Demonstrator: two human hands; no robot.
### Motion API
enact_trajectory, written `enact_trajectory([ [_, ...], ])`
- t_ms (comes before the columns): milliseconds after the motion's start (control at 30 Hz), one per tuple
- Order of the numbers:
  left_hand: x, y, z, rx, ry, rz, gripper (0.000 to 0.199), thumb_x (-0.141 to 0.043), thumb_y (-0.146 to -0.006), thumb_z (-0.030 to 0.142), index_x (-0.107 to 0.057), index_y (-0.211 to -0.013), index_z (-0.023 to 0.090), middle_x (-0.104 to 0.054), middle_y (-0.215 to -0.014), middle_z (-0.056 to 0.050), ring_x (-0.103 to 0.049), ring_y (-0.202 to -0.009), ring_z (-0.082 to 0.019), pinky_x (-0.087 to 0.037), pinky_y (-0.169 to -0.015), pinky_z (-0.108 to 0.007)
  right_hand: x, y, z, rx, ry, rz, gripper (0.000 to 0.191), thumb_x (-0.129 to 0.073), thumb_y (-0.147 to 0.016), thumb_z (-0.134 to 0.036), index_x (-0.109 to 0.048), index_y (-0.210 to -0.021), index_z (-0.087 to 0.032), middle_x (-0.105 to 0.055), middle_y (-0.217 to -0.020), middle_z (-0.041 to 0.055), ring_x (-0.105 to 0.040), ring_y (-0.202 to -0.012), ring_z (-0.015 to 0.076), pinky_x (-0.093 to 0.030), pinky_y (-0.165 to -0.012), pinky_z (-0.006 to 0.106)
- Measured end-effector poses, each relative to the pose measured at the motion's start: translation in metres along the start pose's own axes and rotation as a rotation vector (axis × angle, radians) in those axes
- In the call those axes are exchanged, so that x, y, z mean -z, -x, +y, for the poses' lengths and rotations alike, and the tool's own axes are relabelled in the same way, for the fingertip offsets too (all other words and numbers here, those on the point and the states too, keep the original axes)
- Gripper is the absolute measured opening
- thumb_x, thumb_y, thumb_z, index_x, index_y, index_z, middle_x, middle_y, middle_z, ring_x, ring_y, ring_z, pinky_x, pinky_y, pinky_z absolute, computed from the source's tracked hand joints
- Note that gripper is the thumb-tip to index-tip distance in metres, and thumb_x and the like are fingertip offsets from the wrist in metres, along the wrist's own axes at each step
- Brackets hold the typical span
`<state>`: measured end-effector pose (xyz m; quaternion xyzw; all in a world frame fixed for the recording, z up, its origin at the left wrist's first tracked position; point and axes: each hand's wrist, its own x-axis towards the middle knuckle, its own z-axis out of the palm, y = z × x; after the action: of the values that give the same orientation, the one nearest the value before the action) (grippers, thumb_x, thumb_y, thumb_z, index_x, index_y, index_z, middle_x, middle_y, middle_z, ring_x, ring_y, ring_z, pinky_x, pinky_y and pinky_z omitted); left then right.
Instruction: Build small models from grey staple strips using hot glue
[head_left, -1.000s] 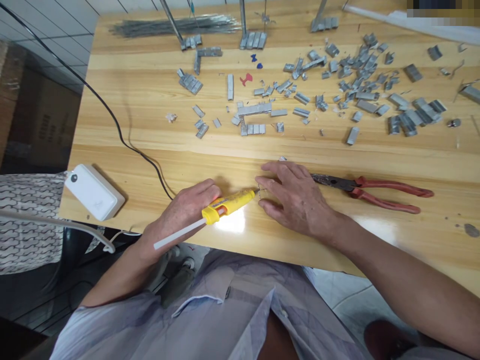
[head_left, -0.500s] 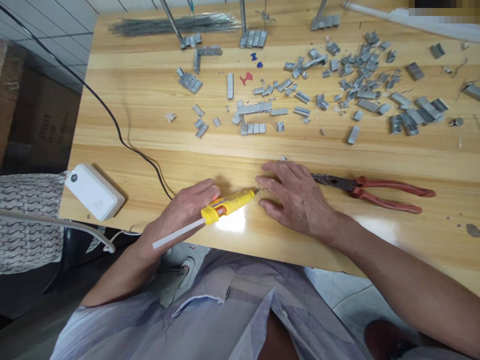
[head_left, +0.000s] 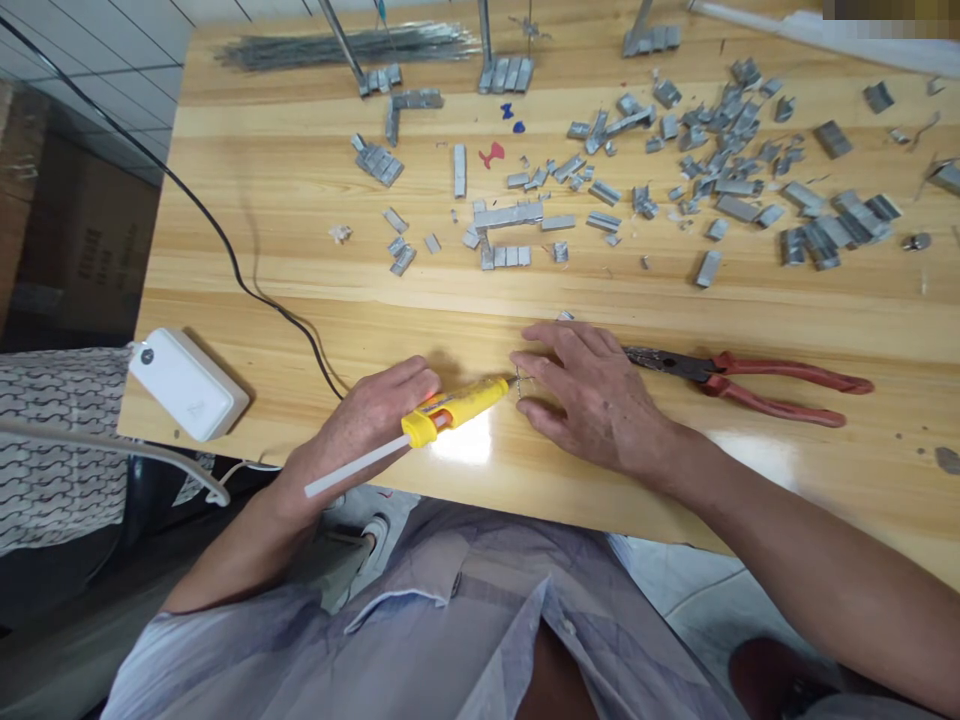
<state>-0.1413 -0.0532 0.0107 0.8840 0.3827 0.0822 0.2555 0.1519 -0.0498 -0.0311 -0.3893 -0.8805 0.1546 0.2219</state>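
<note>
My left hand is closed around a yellow hot glue gun. A white glue stick juts from the gun's back end toward my forearm. The nozzle points right and meets a small piece of thin metal wire. Thumb and forefinger of my right hand pinch that wire at its two ends, just above the table, while the other fingers rest forward. Red-handled pliers lie right beside the right hand, their jaw tips partly behind it. Whether glue is coming out is too small to see.
Many grey metal staple-like pieces are scattered over the back and right of the wooden table. A bundle of thin wires lies at the back. A white power bank sits at the left edge, near a black cable.
</note>
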Motion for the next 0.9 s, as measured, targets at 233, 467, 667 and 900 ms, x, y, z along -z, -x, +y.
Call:
enact_trajectory([
  [233, 0.0033, -0.0008, 0.0012, -0.039, 0.011, 0.008, 0.029, -0.043, -0.109, 0.023, -0.047, -0.081, 0.022, -0.055, -0.077, -0.002, -0.05, -0.073, -0.018, -0.037, -0.064, -0.032, -0.0009, 0.0002, 0.0002, -0.015, -0.013, -0.004, 0.034, -0.068, -0.091, -0.026, -0.065, -0.125, -0.021, -0.064, -0.142, 0.0162, -0.058, -0.131, 0.0353, -0.048, -0.104, 0.053],
  [467, -0.0001, 0.0009, 0.0003, -0.023, 0.009, 0.007, 0.031, -0.041, -0.11, 0.025, -0.046, -0.08, 0.022, -0.055, -0.077, -0.002, -0.049, -0.073, -0.019, -0.037, -0.064, -0.032, 0.0003, 0.0001, 0.0003, -0.014, -0.018, -0.011, 0.033, -0.067, -0.093, -0.027, -0.065, -0.125, -0.022, -0.064, -0.142, 0.0162, -0.059, -0.131, 0.0358, -0.048, -0.104, 0.054],
  [667, 0.0008, 0.0002, 0.0013, -0.037, 0.014, 0.011, 0.031, -0.041, -0.111, 0.025, -0.045, -0.08, 0.022, -0.054, -0.077, -0.003, -0.048, -0.073, -0.019, -0.035, -0.064, -0.033, -0.0004, 0.0001, 0.0006, 0.006, 0.007, 0.012, 0.032, -0.067, -0.092, -0.027, -0.066, -0.124, -0.019, -0.066, -0.139, 0.018, -0.06, -0.129, 0.0358, -0.049, -0.103, 0.053],
  [900, 0.0019, 0.0008, 0.0015, -0.025, 0.008, -0.015, 0.031, -0.041, -0.111, 0.025, -0.044, -0.08, 0.022, -0.054, -0.078, -0.003, -0.049, -0.074, -0.019, -0.036, -0.065, -0.032, -0.0006, 0.0002, 0.0005, -0.001, 0.006, 0.006, 0.032, -0.067, -0.093, -0.029, -0.066, -0.124, -0.02, -0.066, -0.139, 0.0172, -0.06, -0.129, 0.035, -0.049, -0.103, 0.053],
])
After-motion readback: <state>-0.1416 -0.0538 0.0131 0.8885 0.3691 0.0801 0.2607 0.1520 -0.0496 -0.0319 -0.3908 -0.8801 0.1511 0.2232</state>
